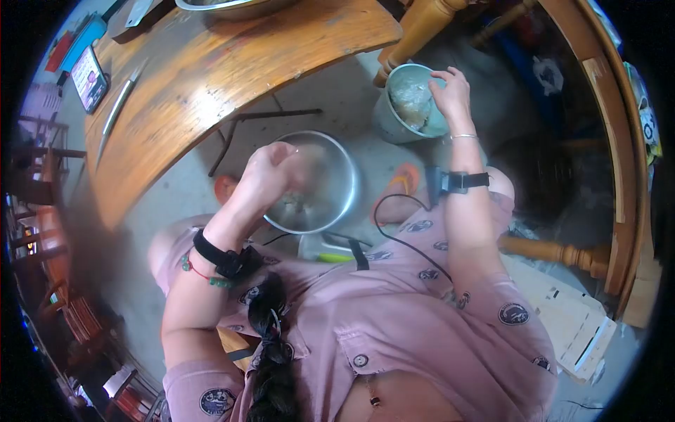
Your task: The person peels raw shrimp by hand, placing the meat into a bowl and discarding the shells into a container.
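Note:
My left hand [271, 176] is over a round metal basin [351, 179] on the floor between my feet. Its fingers are bent and smeared by motion, so whether they hold anything does not show. Small pale pieces [295, 205] lie at the bottom of the basin, too indistinct to name. To the right, my right hand [452, 95] hovers at the rim of a pale green bucket [383, 121], fingers apart, with nothing visible in them. The bucket has a clear plastic liner [409, 95] and some wet-looking contents that I cannot identify.
A wooden table [246, 63] curves across the upper left. On it are a knife [118, 109], a phone [89, 79] and another metal bowl [232, 5]. A turned wooden leg [415, 32] stands behind the bucket. A black cable [415, 239] crosses my lap.

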`<state>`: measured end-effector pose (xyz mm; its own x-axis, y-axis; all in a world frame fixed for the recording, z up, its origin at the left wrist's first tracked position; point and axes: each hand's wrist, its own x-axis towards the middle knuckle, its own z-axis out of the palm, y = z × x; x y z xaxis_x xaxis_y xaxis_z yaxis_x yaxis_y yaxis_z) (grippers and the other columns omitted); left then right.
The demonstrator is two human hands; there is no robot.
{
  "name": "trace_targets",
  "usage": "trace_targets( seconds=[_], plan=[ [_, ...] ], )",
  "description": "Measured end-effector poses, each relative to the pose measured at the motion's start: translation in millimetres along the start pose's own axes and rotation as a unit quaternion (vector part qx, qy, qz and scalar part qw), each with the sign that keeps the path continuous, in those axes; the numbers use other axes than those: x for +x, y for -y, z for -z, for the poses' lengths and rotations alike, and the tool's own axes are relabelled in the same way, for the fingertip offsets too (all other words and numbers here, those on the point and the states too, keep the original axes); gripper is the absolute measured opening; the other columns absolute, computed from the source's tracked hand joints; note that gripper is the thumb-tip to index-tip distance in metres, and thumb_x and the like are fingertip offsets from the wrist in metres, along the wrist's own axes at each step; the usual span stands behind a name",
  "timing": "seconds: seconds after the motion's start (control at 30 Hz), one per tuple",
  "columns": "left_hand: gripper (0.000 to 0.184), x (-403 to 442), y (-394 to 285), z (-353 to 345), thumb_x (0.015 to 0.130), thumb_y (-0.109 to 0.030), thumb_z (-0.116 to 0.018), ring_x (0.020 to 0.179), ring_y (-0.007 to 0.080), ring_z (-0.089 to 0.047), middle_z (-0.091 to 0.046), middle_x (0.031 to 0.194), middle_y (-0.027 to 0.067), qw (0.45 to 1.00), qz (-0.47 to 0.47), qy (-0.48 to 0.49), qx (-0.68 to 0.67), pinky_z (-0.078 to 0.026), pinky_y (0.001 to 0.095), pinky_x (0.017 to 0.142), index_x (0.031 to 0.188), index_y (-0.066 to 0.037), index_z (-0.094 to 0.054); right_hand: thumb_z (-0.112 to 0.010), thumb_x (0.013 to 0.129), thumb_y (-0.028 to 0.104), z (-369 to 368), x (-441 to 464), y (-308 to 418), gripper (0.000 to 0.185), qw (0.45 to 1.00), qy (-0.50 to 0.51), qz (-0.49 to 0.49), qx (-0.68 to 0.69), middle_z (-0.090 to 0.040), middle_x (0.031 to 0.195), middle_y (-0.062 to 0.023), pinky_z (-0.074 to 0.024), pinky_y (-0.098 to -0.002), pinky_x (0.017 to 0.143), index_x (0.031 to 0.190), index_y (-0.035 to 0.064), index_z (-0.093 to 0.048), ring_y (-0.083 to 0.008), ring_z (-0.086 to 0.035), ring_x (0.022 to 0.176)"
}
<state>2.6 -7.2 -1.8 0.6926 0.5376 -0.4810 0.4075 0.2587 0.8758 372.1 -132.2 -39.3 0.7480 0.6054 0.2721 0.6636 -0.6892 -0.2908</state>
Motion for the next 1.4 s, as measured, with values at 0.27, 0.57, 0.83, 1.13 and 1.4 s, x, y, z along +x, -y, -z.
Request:
trace_targets(
  seconds=[0.27,0.57,0.83,1.13,1.4],
  plan=[
    [0.022,22,32,16,0.100,-0.017,-0.050,0.057,0.0059,-0.049,-0.057,0.068,-0.0022,0.956,-0.144,0.062,0.248,-0.040,0.0213,0.053,0.085,-0.004,-0.060,-0.066,0.084,0.013,40,-64,120,0.017,0.894,0.091,0.323,0.297,-0.069,0.095,-0.0136,-0.0543,-0.0357,0.074,0.098,0.0038,-0.069,-0.0293,-0.067,0.082],
    [0.022,18,25,7,0.100,-0.016,-0.049,0.059,0.0067,-0.050,-0.057,0.069,-0.0017,0.985,-0.028,0.042,0.165,-0.042,0.0220,0.054,0.086,-0.003,-0.060,-0.065,0.080,0.011,16,-120,157,0.029,0.820,0.146,0.491,0.257,-0.067,0.099,-0.0166,-0.0536,-0.0391,0.080,0.106,-0.0017,-0.063,-0.0318,-0.065,0.090],
    [0.023,10,17,0,0.098,-0.017,-0.051,0.057,0.0064,-0.047,-0.055,0.067,-0.0015,0.991,-0.012,0.031,0.130,-0.038,0.0225,0.050,0.084,-0.003,-0.062,-0.062,0.080,0.011,13,-130,161,0.025,0.823,0.169,0.471,0.268,-0.065,0.087,-0.0178,-0.0541,-0.0399,0.071,0.100,-0.0027,-0.062,-0.0335,-0.065,0.082],
    [0.022,11,18,-6,0.098,-0.018,-0.053,0.052,0.0053,-0.045,-0.054,0.064,-0.0028,0.996,-0.022,0.000,0.088,-0.034,0.0220,0.046,0.084,-0.003,-0.062,-0.063,0.075,0.006,6,-137,165,0.021,0.835,0.134,0.450,0.286,-0.065,0.083,-0.0179,-0.0547,-0.0404,0.068,0.095,-0.0025,-0.061,-0.0340,-0.065,0.077],
    [0.020,8,17,-6,0.098,-0.017,-0.051,0.053,0.0045,-0.044,-0.053,0.065,-0.0042,0.999,-0.020,0.021,0.029,-0.033,0.0201,0.046,0.085,-0.006,-0.061,-0.062,0.077,0.005,8,-131,164,0.022,0.832,0.129,0.431,0.324,-0.066,0.081,-0.0189,-0.0550,-0.0387,0.066,0.097,-0.0017,-0.066,-0.0326,-0.066,0.073]
  ],
)
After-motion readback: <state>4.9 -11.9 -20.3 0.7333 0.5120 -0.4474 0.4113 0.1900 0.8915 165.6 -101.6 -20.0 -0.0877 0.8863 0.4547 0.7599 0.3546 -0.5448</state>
